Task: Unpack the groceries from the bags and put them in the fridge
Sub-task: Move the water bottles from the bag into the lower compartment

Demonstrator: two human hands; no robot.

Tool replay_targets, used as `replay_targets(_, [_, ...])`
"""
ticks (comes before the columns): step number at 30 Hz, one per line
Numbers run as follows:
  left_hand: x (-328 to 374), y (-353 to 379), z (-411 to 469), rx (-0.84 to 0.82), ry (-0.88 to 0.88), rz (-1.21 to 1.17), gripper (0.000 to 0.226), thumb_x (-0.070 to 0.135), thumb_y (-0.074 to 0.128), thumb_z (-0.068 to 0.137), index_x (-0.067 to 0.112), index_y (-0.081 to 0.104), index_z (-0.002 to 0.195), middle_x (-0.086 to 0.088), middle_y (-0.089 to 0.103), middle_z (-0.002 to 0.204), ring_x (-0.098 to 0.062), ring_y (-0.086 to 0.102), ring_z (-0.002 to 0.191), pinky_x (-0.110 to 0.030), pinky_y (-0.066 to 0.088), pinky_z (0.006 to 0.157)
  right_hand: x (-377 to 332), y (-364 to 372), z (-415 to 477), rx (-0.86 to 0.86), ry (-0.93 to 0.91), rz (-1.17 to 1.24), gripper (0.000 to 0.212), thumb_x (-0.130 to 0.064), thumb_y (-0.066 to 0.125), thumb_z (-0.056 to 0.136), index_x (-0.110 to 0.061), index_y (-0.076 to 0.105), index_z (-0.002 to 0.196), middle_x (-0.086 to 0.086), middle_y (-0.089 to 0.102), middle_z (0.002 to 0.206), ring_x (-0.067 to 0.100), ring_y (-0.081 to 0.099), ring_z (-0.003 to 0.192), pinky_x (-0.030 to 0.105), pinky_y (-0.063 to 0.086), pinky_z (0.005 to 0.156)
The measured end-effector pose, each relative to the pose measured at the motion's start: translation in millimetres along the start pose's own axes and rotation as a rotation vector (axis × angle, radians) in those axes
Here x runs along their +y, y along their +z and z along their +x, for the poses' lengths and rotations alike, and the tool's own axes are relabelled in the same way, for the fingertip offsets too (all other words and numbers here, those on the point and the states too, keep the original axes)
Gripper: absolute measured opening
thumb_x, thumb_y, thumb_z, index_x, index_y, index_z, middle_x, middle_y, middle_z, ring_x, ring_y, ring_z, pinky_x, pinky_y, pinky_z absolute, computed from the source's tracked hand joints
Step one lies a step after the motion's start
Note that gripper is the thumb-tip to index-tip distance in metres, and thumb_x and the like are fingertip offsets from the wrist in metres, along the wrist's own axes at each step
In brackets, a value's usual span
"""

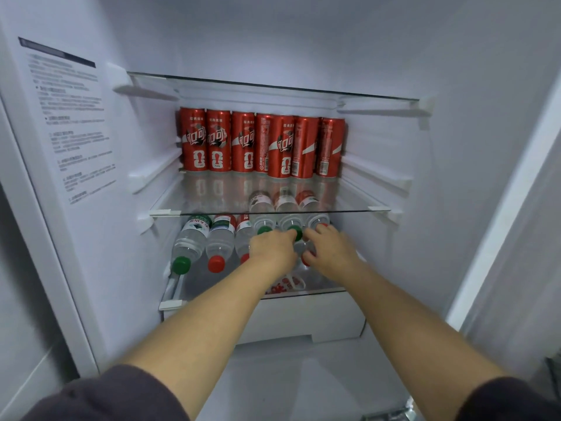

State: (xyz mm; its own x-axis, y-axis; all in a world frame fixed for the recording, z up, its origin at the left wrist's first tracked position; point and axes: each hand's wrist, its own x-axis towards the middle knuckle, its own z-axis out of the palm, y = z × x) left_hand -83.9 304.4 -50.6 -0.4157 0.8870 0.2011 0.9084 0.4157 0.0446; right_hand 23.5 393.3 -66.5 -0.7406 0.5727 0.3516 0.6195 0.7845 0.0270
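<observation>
We reach into the open white fridge [91,208]. On its lower glass shelf [194,287], clear plastic water bottles [218,244] lie on their sides, caps toward the front edge, stacked two high near the right edge. Tall red cola cans [261,144] line the rear edge of the middle glass shelf [182,202].

Our left hand [273,247] lies knuckles-up with its fingertips at a green cap [296,233]; we cannot tell whether it grips. Our right hand [329,247] curls round a red-capped bottle [301,248].

We judge the bottles heavy, smooth and apt to roll, so the neck is the surest hold.
</observation>
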Motion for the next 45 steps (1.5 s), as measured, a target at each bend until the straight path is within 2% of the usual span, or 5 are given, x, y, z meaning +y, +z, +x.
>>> replay_targets(17, [7.9, 8.5, -1.1, -0.071, -0.069, -0.03, 0.044, 0.02, 0.055, 0.091, 0.025, 0.04, 0.132, -0.009, 0.048, 0.126, -0.031, 0.044, 0.117, -0.038, 0.045, 0.083, -7.8, -14.1, -10.7, -0.196, 0.077, 0.004, 0.04, -0.033, 0.052, 0.091, -0.029, 0.04, 0.129, 0.008, 0.04, 0.132, 0.029, 0.036, 0.126, 0.051, 0.033, 0.101])
replay_targets(26, [7.0, 31.2, -59.1, 0.212, -0.013, -0.11, 0.05, 0.039, 0.052, 0.089, 0.019, 0.044, 0.134, -0.008, 0.042, 0.133, -0.029, 0.039, 0.123, -0.042, 0.035, 0.096, -17.4, 15.4, -82.2, 0.093, 0.224, 0.097, 0.054, -0.032, 0.055, 0.086, -0.028, 0.041, 0.139, 0.005, 0.047, 0.132, 0.028, 0.04, 0.127, 0.046, 0.033, 0.101])
replay_targets(35, [23.4, 58.9, -159.5, 0.19, -0.069, -0.24, 0.073, 0.048, 0.046, 0.093, 0.027, 0.01, 0.153, -0.006, 0.002, 0.161, -0.031, -0.005, 0.147, -0.057, 0.005, 0.116, -34.0, 14.9, -186.7, -0.052, 0.248, 0.026, 0.065, -0.045, 0.036, 0.1, -0.037, 0.001, 0.154, 0.004, -0.006, 0.163, 0.028, -0.012, 0.149, 0.058, -0.003, 0.117])
replay_targets(40, [37.7, 79.8, -224.3, 0.098, -0.061, -0.207, 0.075, 0.052, 0.039, 0.095, 0.026, 0.001, 0.154, -0.007, -0.006, 0.162, -0.032, -0.011, 0.147, -0.059, -0.001, 0.115, -44.5, 13.8, -269.0, -0.087, 0.28, 0.03, 0.065, -0.045, 0.04, 0.099, -0.036, 0.006, 0.154, 0.005, 0.001, 0.163, 0.03, -0.006, 0.15, 0.058, 0.003, 0.116])
replay_targets(45, [67.6, 104.7, -305.9, -0.07, -0.014, -0.214, 0.074, 0.056, 0.03, 0.096, 0.027, -0.01, 0.153, -0.005, -0.016, 0.16, -0.031, -0.018, 0.145, -0.058, -0.005, 0.115, -53.9, 19.7, -376.7, -0.092, 0.356, -0.006, 0.06, -0.048, 0.047, 0.09, -0.031, 0.037, 0.147, 0.011, 0.041, 0.151, 0.036, 0.035, 0.14, 0.062, 0.037, 0.102])
